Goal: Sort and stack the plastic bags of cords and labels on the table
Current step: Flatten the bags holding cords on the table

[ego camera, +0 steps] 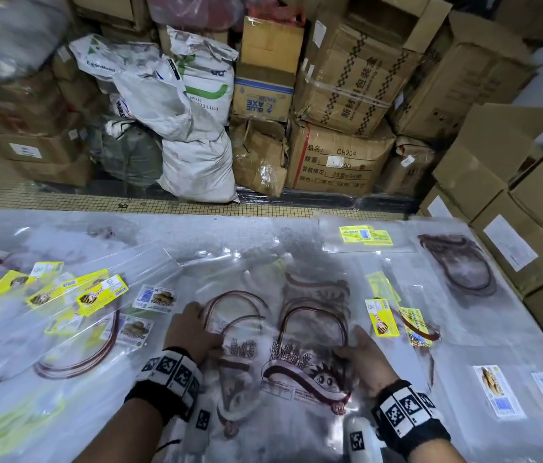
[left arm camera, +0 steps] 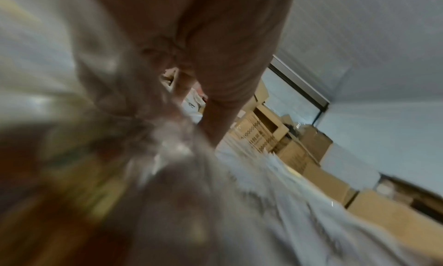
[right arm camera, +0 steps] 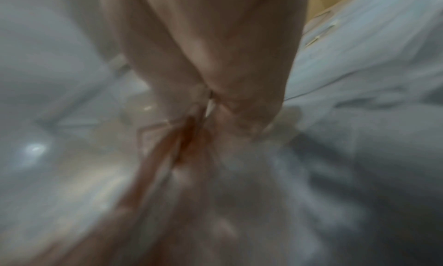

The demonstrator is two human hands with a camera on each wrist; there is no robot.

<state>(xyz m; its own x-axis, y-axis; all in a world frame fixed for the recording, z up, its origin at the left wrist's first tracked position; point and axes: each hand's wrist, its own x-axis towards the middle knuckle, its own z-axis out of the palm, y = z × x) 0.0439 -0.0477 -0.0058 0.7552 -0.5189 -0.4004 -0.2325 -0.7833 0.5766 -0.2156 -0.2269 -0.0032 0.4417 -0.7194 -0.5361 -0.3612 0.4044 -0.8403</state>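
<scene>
A clear plastic bag with brown cord loops and a printed wheat picture (ego camera: pixel 273 332) lies on top of other bags in the middle of the table. My left hand (ego camera: pixel 193 329) holds its left edge, thumb on top. My right hand (ego camera: pixel 360 355) pinches its right edge. In the blurred left wrist view, bunched plastic (left arm camera: pixel 167 137) runs in under my left hand (left arm camera: pixel 203 71). The right wrist view shows my right hand (right arm camera: pixel 210 99) with thumb and fingers closed on film and a reddish cord (right arm camera: pixel 187 147).
Bags with yellow labels (ego camera: pixel 63 295) are heaped at the left. More lie at the far edge (ego camera: pixel 363 235) and right of centre (ego camera: pixel 383 315). A cord bag (ego camera: pixel 460 265) and white labels (ego camera: pixel 497 392) lie right. Cardboard boxes (ego camera: pixel 514 228) flank the table; sacks (ego camera: pixel 196 155) stand beyond.
</scene>
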